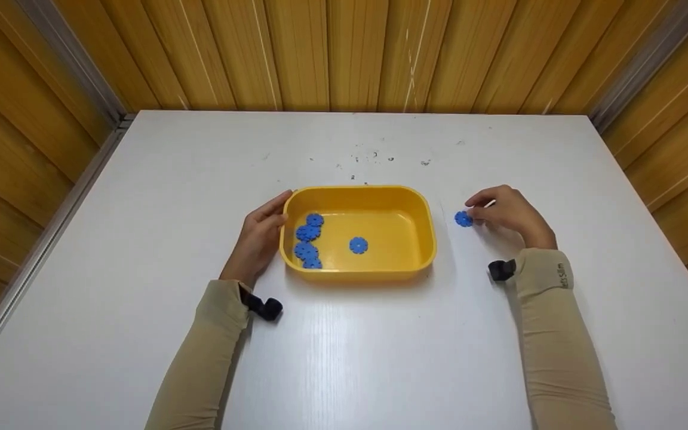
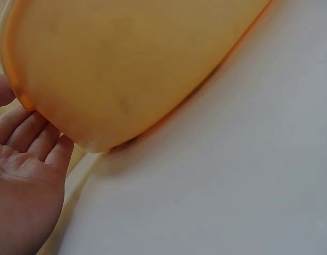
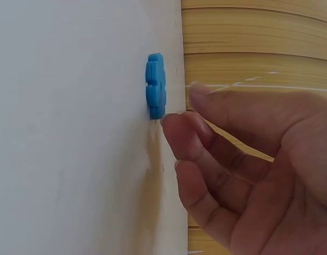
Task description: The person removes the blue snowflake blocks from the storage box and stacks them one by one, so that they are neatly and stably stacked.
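A yellow plastic tub (image 1: 359, 275) stands mid-table. My left hand (image 1: 255, 239) grips its left end, the thumb at the rim and the fingers against the outer wall (image 2: 115, 79). Inside, several blue notched discs (image 1: 307, 251) lie overlapping along the left side, and a single blue disc (image 1: 358, 245) lies near the middle of the floor. To the right of the tub, another blue disc (image 1: 462, 219) lies on the table. My right hand (image 1: 508, 212) is over it, fingertips right at its edge; in the right wrist view a gap shows between thumb and fingers.
The white table (image 1: 356, 358) has small dark marks (image 1: 375, 155) behind the tub. Wood-patterned panels (image 1: 356, 54) rise at the back and both sides. A black wrist camera (image 1: 266, 307) juts from the left cuff, another wrist camera (image 1: 501, 270) from the right.
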`<state>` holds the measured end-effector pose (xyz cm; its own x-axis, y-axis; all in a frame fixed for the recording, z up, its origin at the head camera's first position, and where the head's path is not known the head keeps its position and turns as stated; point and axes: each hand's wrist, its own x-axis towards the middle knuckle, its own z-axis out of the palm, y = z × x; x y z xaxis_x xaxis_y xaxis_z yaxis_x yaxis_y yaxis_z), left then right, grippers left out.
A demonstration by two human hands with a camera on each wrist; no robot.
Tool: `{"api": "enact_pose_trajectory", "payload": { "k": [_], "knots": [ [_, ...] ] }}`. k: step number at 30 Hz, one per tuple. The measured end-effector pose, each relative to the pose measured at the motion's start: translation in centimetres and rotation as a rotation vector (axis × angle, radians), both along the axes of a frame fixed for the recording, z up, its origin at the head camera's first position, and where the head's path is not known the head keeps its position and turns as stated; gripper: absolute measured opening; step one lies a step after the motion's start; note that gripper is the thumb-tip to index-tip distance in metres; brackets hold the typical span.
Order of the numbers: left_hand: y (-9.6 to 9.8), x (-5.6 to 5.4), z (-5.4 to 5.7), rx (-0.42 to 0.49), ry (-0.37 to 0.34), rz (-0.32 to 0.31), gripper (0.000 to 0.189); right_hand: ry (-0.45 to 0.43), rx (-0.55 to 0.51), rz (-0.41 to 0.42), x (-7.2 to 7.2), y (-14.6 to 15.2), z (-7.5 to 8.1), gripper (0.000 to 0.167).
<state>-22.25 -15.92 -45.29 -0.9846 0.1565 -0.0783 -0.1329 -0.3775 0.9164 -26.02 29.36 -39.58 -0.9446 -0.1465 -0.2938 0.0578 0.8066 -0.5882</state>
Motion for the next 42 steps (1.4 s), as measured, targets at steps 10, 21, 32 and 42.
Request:
{"api": "enact_pose_trajectory", "payload": {
  "k": [10,21,32,42],
  "knots": [
    [0.0,0.0,-0.3,-0.011,-0.014,0.004,0.058,0.041,-0.006,0.06,0.3,-1.0,1.8,0.04],
    [0.1,0.0,-0.3,-0.004,-0.008,0.011,0.057,0.104,0.0,0.124,0.2,-2.6,3.9,0.037],
    [0.0,-0.1,-0.5,-0.01,0.017,-0.007,0.057,0.135,0.01,0.19,0.2,-5.2,6.2,0.031],
    [0.0,-0.2,-0.4,-0.024,0.021,-0.003,0.057,0.168,0.042,0.329,-0.3,-8.7,7.7,0.027]
  ]
}}
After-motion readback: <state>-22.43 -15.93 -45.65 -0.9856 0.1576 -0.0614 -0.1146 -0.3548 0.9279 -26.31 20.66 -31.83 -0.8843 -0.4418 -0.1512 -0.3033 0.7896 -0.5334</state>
